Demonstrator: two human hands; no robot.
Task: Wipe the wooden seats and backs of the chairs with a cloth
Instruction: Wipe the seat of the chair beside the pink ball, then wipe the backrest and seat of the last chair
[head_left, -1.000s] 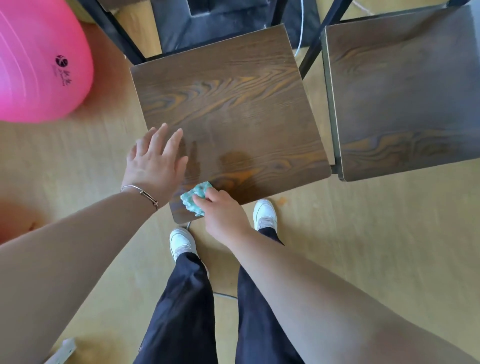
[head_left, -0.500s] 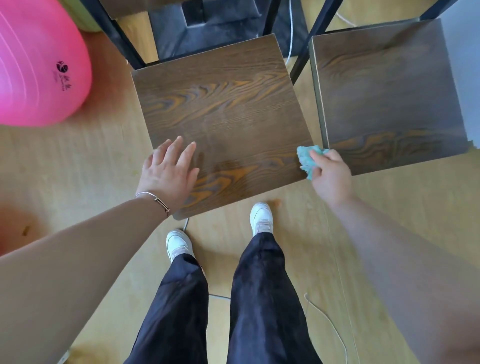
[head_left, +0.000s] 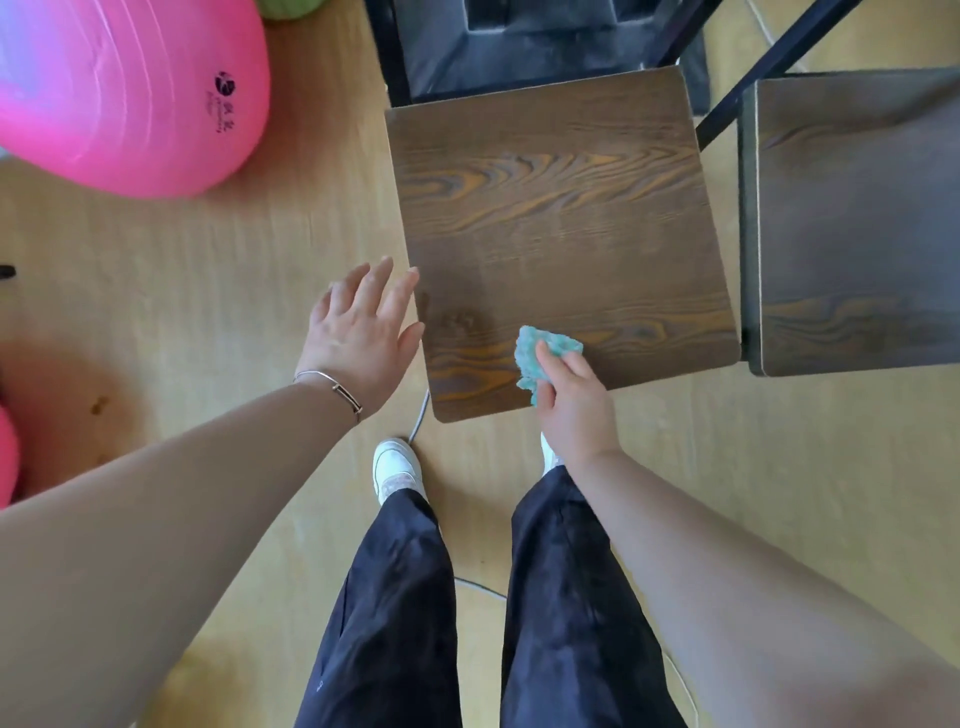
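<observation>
The person is wiping the near chair seat (head_left: 561, 234), the right hand (head_left: 574, 410) pinching the crumpled teal cloth (head_left: 543, 353) against its front edge while the left hand (head_left: 361, 332) is hovering just beside the seat's left edge, fingers spread and empty. Next, the cloth probably needs carrying toward the untouched-looking second seat (head_left: 857, 218) or the backs. A pink exercise ball (head_left: 119, 93) is sitting on the pale wood floor (head_left: 208, 270), and a thin cable (head_left: 421, 415) is lying underfoot.

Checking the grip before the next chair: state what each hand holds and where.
The right hand pinches the bunched teal cloth at its lower edge, against the wooden seat. The left hand holds nothing.
</observation>
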